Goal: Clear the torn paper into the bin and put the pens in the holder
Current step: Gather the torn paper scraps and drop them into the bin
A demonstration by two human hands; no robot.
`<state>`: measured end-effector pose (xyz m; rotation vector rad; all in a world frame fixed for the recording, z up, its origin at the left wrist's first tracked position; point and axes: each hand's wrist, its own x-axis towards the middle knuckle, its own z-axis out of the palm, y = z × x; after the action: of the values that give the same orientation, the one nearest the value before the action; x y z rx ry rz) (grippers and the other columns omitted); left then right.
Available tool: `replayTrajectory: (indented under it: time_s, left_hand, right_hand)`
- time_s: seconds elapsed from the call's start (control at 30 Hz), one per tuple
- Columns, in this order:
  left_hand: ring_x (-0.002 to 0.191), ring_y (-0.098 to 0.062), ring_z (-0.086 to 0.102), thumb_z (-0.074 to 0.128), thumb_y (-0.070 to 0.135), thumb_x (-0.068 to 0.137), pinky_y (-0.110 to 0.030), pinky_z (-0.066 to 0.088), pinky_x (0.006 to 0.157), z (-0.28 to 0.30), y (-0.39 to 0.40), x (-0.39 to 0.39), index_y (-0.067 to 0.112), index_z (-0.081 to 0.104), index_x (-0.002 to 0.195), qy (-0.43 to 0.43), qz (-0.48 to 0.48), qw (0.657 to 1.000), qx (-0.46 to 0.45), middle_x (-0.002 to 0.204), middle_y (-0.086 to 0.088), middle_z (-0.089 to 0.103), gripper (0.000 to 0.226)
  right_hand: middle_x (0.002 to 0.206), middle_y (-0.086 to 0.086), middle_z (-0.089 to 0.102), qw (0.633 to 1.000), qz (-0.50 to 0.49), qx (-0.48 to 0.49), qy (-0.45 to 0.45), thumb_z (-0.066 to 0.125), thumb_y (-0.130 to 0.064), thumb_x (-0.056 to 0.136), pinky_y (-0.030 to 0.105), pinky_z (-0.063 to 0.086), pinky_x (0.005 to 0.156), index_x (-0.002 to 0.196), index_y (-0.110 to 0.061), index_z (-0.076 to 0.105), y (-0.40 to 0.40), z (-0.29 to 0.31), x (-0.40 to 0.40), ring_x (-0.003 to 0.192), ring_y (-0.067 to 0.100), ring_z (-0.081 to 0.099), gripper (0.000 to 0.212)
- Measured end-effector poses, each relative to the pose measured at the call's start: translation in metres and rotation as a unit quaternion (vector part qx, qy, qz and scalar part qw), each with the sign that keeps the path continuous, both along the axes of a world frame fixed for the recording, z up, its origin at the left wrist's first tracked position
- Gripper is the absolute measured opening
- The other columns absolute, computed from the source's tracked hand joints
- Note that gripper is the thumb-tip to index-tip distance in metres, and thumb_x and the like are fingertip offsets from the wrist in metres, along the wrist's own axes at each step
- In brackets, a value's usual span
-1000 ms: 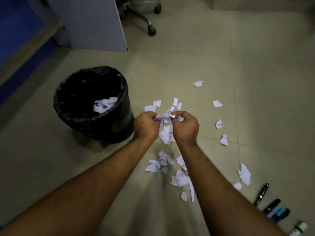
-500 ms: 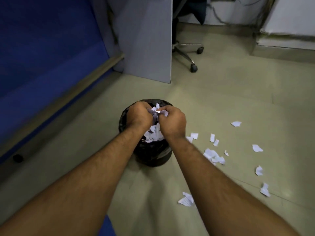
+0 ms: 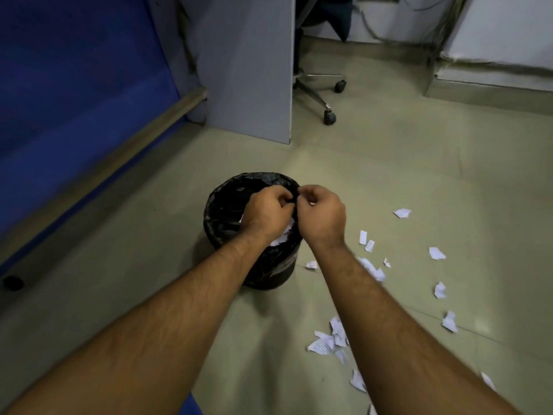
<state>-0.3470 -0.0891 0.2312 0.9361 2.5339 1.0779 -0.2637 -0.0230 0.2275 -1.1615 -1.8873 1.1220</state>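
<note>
The black-lined bin [image 3: 270, 272] stands on the floor at centre. Both my hands hover over its mouth, close together. My left hand [image 3: 266, 211] is over the opening with fingers curled, and no paper shows in it. My right hand [image 3: 323, 217] is over the right rim, fingers curled, with a white sliver of torn paper at its fingertips. White scraps [image 3: 279, 238] lie inside the bin under my wrists. More torn paper [image 3: 322, 345] is scattered on the floor to the right. No pens or holder are in view.
A grey partition panel [image 3: 248, 70] stands behind the bin, with an office chair base and casters [image 3: 329, 118] beside it. A blue wall with a ledge [image 3: 74, 85] runs along the left. A white unit [image 3: 493, 40] sits at the back right.
The hands carried a bunch of scraps from the floor pile to over the bin. The bunch no longer shows between them, and more white paper lies in the bin. The view tilted up.
</note>
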Motion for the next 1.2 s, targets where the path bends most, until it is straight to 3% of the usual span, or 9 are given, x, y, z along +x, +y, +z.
replayTrajectory:
  time_s: [0.13, 0.23, 0.43, 0.63, 0.7, 0.8, 0.9, 1.03, 1.2]
  left_hand:
    - [0.081, -0.018, 0.068, 0.063, 0.020, 0.084, -0.027, 0.053, 0.076, -0.006, 0.026, 0.059, 0.020, 0.072, 0.099, -0.014, -0.041, 0.999, 0.031, 0.082, 0.002, 0.072, 0.017]
    - [0.086, -0.023, 0.067, 0.065, 0.023, 0.082, -0.029, 0.051, 0.077, -0.050, 0.038, 0.110, 0.022, 0.067, 0.105, -0.065, -0.078, 0.994, -0.030, 0.081, 0.002, 0.069, 0.022]
    - [0.117, -0.028, 0.058, 0.065, 0.032, 0.082, -0.035, 0.049, 0.095, -0.167, 0.024, 0.213, 0.020, 0.056, 0.129, -0.082, -0.260, 0.926, -0.260, 0.126, -0.008, 0.063, 0.049]
    - [0.127, -0.033, 0.045, 0.061, 0.068, 0.068, -0.041, 0.047, 0.087, -0.234, -0.010, 0.288, 0.029, 0.030, 0.148, 0.142, -0.371, 0.852, -0.341, 0.148, -0.010, 0.036, 0.095]
    - [0.130, -0.036, 0.040, 0.051, 0.067, 0.073, -0.042, 0.048, 0.086, -0.248, -0.016, 0.298, 0.035, 0.026, 0.150, 0.178, -0.385, 0.838, -0.343, 0.156, -0.012, 0.026, 0.087]
    - [0.129, -0.036, 0.039, 0.046, 0.056, 0.090, -0.041, 0.050, 0.085, -0.258, -0.004, 0.298, 0.039, 0.034, 0.145, 0.201, -0.399, 0.829, -0.336, 0.158, -0.009, 0.024, 0.059]
    - [0.118, -0.031, 0.047, 0.044, 0.042, 0.097, -0.038, 0.050, 0.078, -0.254, 0.011, 0.286, 0.032, 0.041, 0.142, 0.205, -0.368, 0.848, -0.322, 0.148, -0.008, 0.036, 0.046]
    - [0.099, -0.029, 0.061, 0.066, 0.034, 0.084, -0.031, 0.050, 0.059, -0.258, 0.032, 0.306, 0.028, 0.054, 0.132, 0.282, -0.338, 0.845, -0.305, 0.130, -0.009, 0.055, 0.049]
    - [0.124, -0.035, 0.051, 0.070, 0.036, 0.079, -0.044, 0.050, 0.089, -0.257, 0.035, 0.327, 0.020, 0.050, 0.135, 0.295, -0.372, 0.835, -0.277, 0.145, -0.017, 0.047, 0.062]
  right_hand:
    - [0.093, -0.003, 0.075, 0.995, -0.089, -0.032, 0.029, 0.058, -0.016, 0.086, 0.026, 0.051, 0.082, 0.101, -0.023, 0.074, 0.025, -0.011, 0.058, 0.088, 0.015, 0.068, 0.023]
    - [0.095, 0.000, 0.075, 0.988, -0.116, -0.103, -0.013, 0.057, -0.015, 0.084, 0.031, 0.053, 0.087, 0.104, -0.022, 0.074, 0.034, -0.060, 0.119, 0.092, 0.020, 0.069, 0.027]
    - [0.107, 0.000, 0.074, 0.963, -0.113, -0.138, -0.200, 0.060, -0.019, 0.084, 0.025, 0.045, 0.080, 0.115, -0.021, 0.070, 0.010, -0.173, 0.253, 0.100, 0.024, 0.067, 0.032]
    - [0.102, 0.009, 0.066, 0.930, -0.134, -0.008, -0.342, 0.060, -0.037, 0.068, 0.039, 0.051, 0.077, 0.101, -0.014, 0.067, -0.031, -0.247, 0.335, 0.097, 0.033, 0.061, 0.041]
    - [0.113, 0.013, 0.061, 0.908, -0.128, -0.017, -0.399, 0.059, -0.047, 0.066, 0.041, 0.050, 0.079, 0.110, -0.015, 0.064, -0.036, -0.258, 0.340, 0.104, 0.035, 0.057, 0.055]
    - [0.133, 0.020, 0.054, 0.923, -0.117, -0.045, -0.363, 0.058, -0.042, 0.074, 0.048, 0.048, 0.095, 0.122, -0.015, 0.062, -0.037, -0.270, 0.331, 0.121, 0.041, 0.051, 0.056]
    - [0.132, 0.023, 0.057, 0.953, -0.115, 0.002, -0.279, 0.051, -0.032, 0.081, 0.046, 0.045, 0.101, 0.126, -0.008, 0.061, -0.036, -0.264, 0.321, 0.122, 0.043, 0.053, 0.052]
    - [0.144, 0.020, 0.048, 0.920, -0.216, 0.013, -0.327, 0.055, -0.034, 0.078, 0.051, 0.032, 0.112, 0.137, -0.009, 0.052, -0.011, -0.278, 0.353, 0.137, 0.041, 0.041, 0.065]
    - [0.163, 0.018, 0.014, 0.884, -0.265, -0.130, -0.363, 0.057, -0.047, 0.088, 0.053, 0.006, 0.121, 0.154, -0.014, 0.024, 0.011, -0.285, 0.363, 0.151, 0.038, 0.008, 0.081]
